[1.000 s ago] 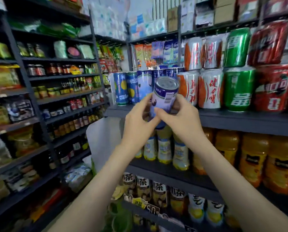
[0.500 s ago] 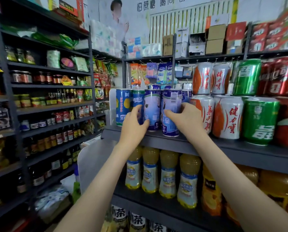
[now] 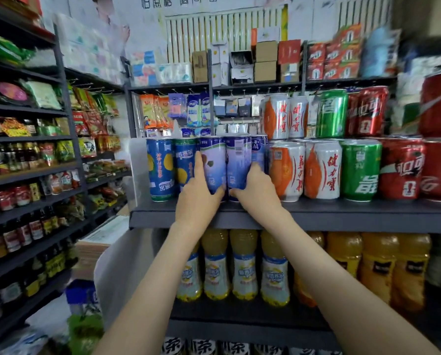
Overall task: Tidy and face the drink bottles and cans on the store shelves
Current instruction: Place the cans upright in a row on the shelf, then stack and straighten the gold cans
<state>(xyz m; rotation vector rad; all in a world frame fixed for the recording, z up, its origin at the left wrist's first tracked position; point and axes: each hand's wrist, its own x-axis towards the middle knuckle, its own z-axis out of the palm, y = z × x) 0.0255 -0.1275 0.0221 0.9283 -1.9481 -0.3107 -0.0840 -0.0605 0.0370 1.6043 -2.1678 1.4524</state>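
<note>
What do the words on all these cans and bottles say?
"健力寶": on the orange-and-white can.
"可口可": on the red can; the rest of the name is cut off.
"茶": on the bottle on the lowest shelf.
Too blurred to read: the blue cans, the green can, the wall poster.

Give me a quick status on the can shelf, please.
Left grip holds left pale-blue can; right grip holds right pale-blue can. Both upright on shelf, right one barcode-out. Neighbouring cans tight either side.
</note>
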